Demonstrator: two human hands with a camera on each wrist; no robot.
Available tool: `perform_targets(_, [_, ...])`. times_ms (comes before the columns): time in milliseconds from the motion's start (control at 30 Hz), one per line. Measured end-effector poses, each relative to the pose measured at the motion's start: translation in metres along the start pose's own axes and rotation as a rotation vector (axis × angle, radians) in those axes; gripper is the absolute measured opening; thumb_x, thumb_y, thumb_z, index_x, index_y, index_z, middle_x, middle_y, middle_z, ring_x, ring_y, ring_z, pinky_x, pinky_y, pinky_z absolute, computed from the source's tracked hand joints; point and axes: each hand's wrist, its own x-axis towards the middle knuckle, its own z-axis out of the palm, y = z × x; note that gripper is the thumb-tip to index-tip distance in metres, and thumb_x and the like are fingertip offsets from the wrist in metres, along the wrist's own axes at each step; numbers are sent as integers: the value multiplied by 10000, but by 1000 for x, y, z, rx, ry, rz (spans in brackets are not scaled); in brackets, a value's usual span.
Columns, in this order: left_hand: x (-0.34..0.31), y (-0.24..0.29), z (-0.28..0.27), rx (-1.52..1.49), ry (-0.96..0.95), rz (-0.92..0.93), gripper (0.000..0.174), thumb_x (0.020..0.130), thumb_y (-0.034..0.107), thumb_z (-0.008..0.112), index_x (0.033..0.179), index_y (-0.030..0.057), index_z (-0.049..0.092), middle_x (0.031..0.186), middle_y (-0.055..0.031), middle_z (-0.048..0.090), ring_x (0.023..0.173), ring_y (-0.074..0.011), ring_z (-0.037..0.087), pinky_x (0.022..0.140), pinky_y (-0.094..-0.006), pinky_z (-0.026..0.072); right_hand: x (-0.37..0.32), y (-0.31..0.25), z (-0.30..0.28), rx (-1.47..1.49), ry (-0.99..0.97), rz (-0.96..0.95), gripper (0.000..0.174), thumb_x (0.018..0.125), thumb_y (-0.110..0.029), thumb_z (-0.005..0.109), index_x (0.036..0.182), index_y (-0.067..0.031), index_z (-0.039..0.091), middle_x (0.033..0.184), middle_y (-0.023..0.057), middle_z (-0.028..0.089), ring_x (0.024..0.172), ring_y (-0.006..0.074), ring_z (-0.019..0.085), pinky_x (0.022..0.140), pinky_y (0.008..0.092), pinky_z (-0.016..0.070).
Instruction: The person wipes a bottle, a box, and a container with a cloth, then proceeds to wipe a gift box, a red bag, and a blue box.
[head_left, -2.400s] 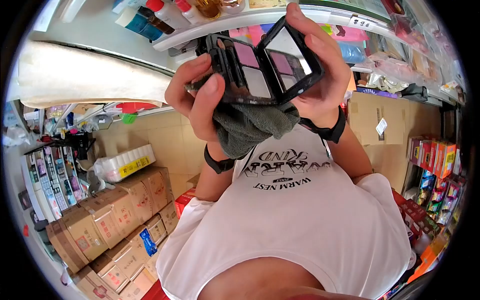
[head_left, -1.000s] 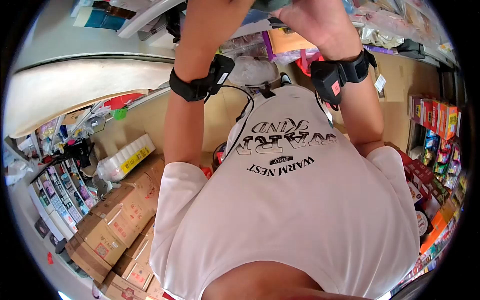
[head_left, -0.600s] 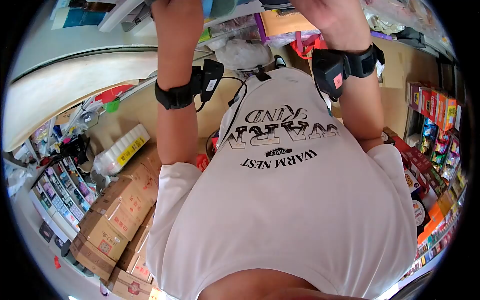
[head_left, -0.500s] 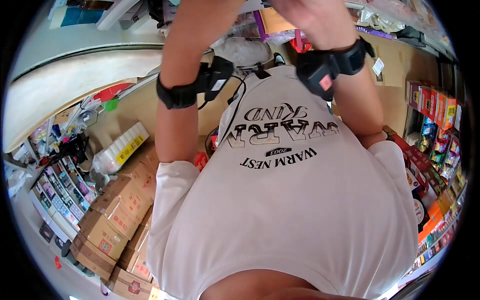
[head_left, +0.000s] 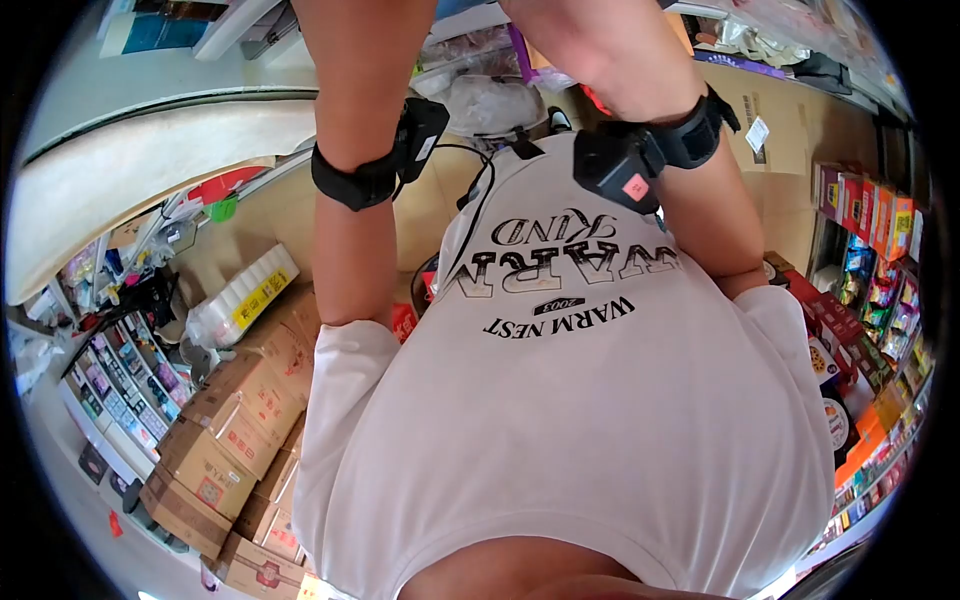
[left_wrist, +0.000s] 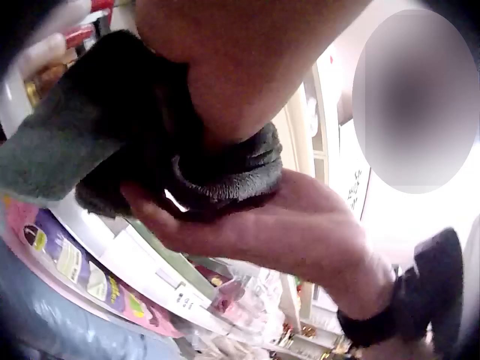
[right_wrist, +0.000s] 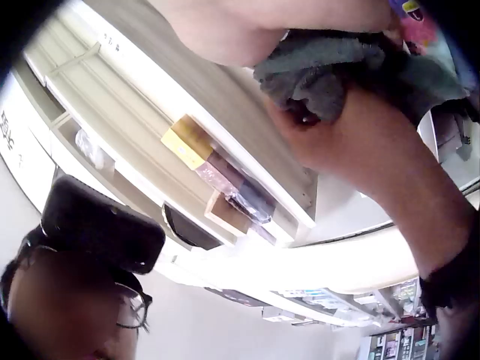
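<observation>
Both hands are mostly beyond the top edge of the head view, where the left forearm [head_left: 365, 90] and right forearm [head_left: 620, 70] reach forward. A dark grey-green towelling cloth [left_wrist: 229, 176] is bunched between the hands in the left wrist view, one end hanging loose. The left hand [left_wrist: 232, 60] grips it from above in that view, and the right hand [left_wrist: 262, 232] holds it from the other side, fingers along its edge. In the right wrist view, folds of the cloth [right_wrist: 315, 67] lie between the right hand [right_wrist: 292, 22] and left hand [right_wrist: 330, 139]. Several fingertips are hidden by it.
Stacked cardboard cartons [head_left: 235, 410] stand at the left, with a plastic-wrapped white pack [head_left: 245, 290] beyond them. Shelves of packets [head_left: 880, 290] line the right. A white shelf with a yellow box [right_wrist: 187, 142] and a blue plastic pouch [left_wrist: 52, 300] are close by.
The open eyeshadow palette held by both hands 2.4 s ago is out of sight. The hands moved forward past the top edge. Lately the right wrist has swung inward, towards the left.
</observation>
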Motion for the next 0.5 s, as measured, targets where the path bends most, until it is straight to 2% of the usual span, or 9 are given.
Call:
perform_targets(33, [1, -2, 3, 18, 77, 15, 592, 801, -85, 644, 1370, 55, 559, 1334, -163, 616, 1227, -237, 591, 1018, -321, 441, 3, 1, -8, 70, -198, -22, 382, 1034, -418, 515, 1198, -85, 604, 1132, 45, 660, 1049, 163, 619, 937, 338, 497])
perform_targets(67, [0, 0, 4, 19, 79, 11, 592, 801, -85, 644, 1370, 55, 559, 1334, -163, 616, 1227, -237, 591, 1018, -321, 441, 5, -1, -13, 69, -198, -18, 382, 1034, -418, 515, 1198, -85, 604, 1132, 45, 660, 1049, 163, 619, 937, 338, 497])
perform_targets(133, [1, 6, 7, -150, -79, 207, 603, 875, -25, 601, 1456, 66, 471, 1445, -180, 520, 1342, -271, 501, 1096, -348, 382, 8, -6, -24, 195, -347, 93, 394, 1042, -423, 492, 1213, -85, 599, 1147, 34, 653, 1078, 163, 607, 982, 342, 477])
perform_targets(233, [-4, -1, 25, -130, -155, 144, 628, 938, 67, 563, 1530, 70, 353, 1538, -185, 402, 1433, -295, 385, 1162, -374, 308, 17, -8, -44, 291, -428, 148, 432, 1046, -449, 464, 1252, -89, 581, 1184, 38, 636, 1100, 180, 600, 1001, 356, 468])
perform_targets(267, [-11, 10, 24, -36, -202, 70, 621, 982, 155, 536, 1544, 45, 297, 1585, -180, 319, 1473, -312, 303, 1197, -389, 254, 15, -4, -45, 101, -427, -35, 447, 1057, -449, 426, 1282, -90, 566, 1222, 60, 620, 1129, 202, 587, 1006, 378, 469])
perform_targets(367, [0, -13, 33, -136, -79, 94, 604, 993, 182, 541, 1536, 44, 316, 1585, -181, 315, 1471, -325, 300, 1197, -392, 256, 14, 15, -31, -30, -285, -206, 465, 1062, -445, 413, 1322, -82, 543, 1261, 76, 600, 1181, 206, 556, 1027, 381, 455])
perform_targets(400, [3, -23, 35, -54, -71, 102, 604, 999, 202, 546, 1536, 50, 315, 1611, -178, 267, 1490, -316, 258, 1212, -388, 221, 4, 12, -21, 62, -335, -64, 449, 1067, -420, 413, 1340, -87, 537, 1259, 69, 598, 1204, 187, 534, 1048, 369, 437])
perform_targets(433, [1, -19, 51, 16, 241, 159, 503, 941, 156, 590, 1418, 43, 475, 1444, -213, 481, 1346, -380, 457, 1103, -446, 395, 1, 21, -11, 52, -138, -136, 474, 1060, -444, 421, 1355, -88, 526, 1277, 76, 592, 1202, 179, 537, 1059, 374, 432])
perform_targets(500, [-35, -52, 51, -7, -63, -163, 370, 988, 228, 512, 1327, 87, 563, 1347, -185, 578, 1171, -380, 579, 991, -469, 431, 8, 14, -21, 128, -153, -107, 440, 1057, -402, 452, 1347, -80, 527, 1285, 86, 588, 1192, 191, 548, 1027, 390, 464])
